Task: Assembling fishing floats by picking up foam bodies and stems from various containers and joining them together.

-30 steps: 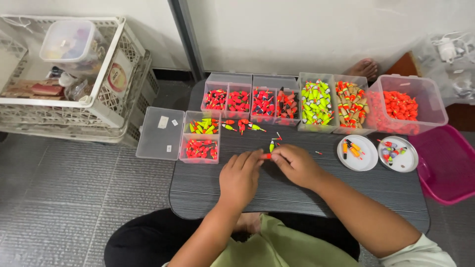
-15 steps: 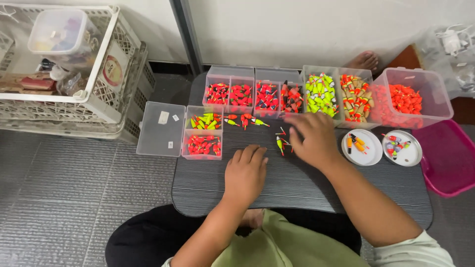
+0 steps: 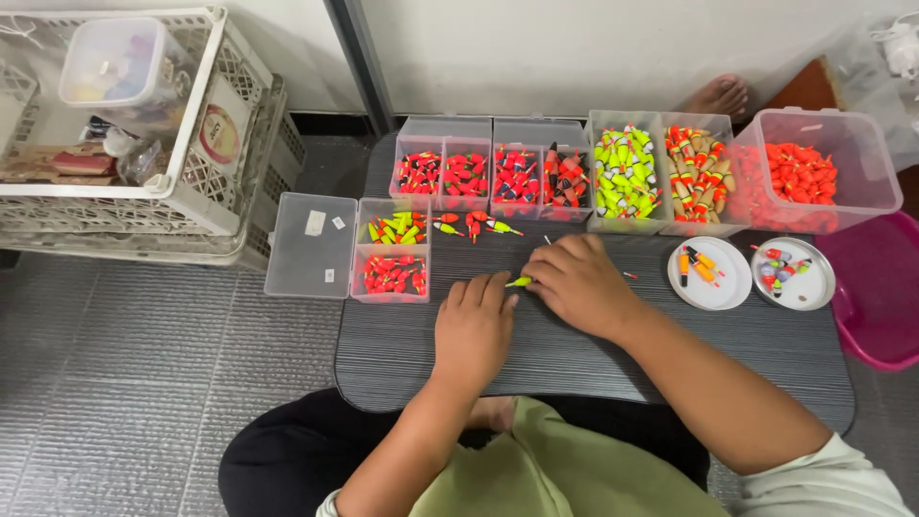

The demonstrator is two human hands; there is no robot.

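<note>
Both my forearms reach forward, converging mid-frame. My left hand (image 3: 473,330) lies palm down, fingers loosely together, tips pointing up-frame. My right hand (image 3: 577,283) sits just ahead and to its right, knuckles up, fingers curled leftward, thumb and forefinger pinched together.

A dark grey striped table (image 3: 574,359) carries clear boxes along its far edge: red floats (image 3: 442,174), yellow-green floats (image 3: 624,176), orange floats (image 3: 800,172). Near its right edge sit two white lids (image 3: 709,285). A yellow-green float (image 3: 519,281) lies mid-table. A magenta tub (image 3: 881,297) sits beside the table's right edge.
</note>
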